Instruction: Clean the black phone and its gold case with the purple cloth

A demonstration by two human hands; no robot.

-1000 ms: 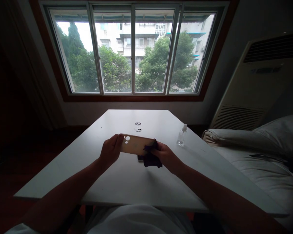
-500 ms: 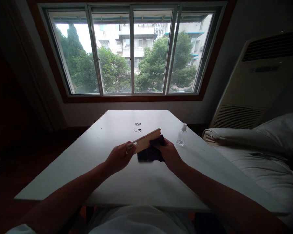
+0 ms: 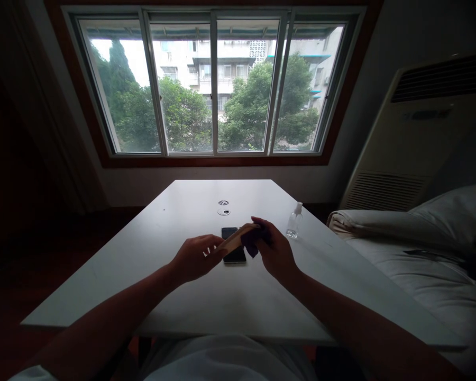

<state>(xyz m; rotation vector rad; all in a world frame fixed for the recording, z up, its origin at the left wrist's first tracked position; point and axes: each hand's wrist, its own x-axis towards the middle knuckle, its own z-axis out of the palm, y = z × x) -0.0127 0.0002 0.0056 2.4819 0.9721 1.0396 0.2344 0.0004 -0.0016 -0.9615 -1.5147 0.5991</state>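
A light-coloured phone case (image 3: 235, 241) is held tilted above the table between both hands. My left hand (image 3: 194, 256) is closed on its left end, fingers behind and thumb in front. At the far right end, my right hand (image 3: 275, 246) grips a dark purple cloth (image 3: 249, 242) folded against the case, with fingers wrapped over the edge. Below the case lies a dark smartphone (image 3: 235, 257), face up on the white table (image 3: 198, 301); its middle is partly hidden by the case and my left hand.
A clear spray bottle (image 3: 294, 221) stands on the table to the right. Two small round items (image 3: 223, 212) lie further back on the tabletop. Beyond are a window (image 3: 214, 95), a floor-standing air conditioner (image 3: 400, 137) and a pale cushioned seat (image 3: 381, 248) at the right.
The case has turned and dropped slightly, its face now seen more edge-on. My right hand with the cloth has shifted to wrap over the right end. More of the smartphone shows.
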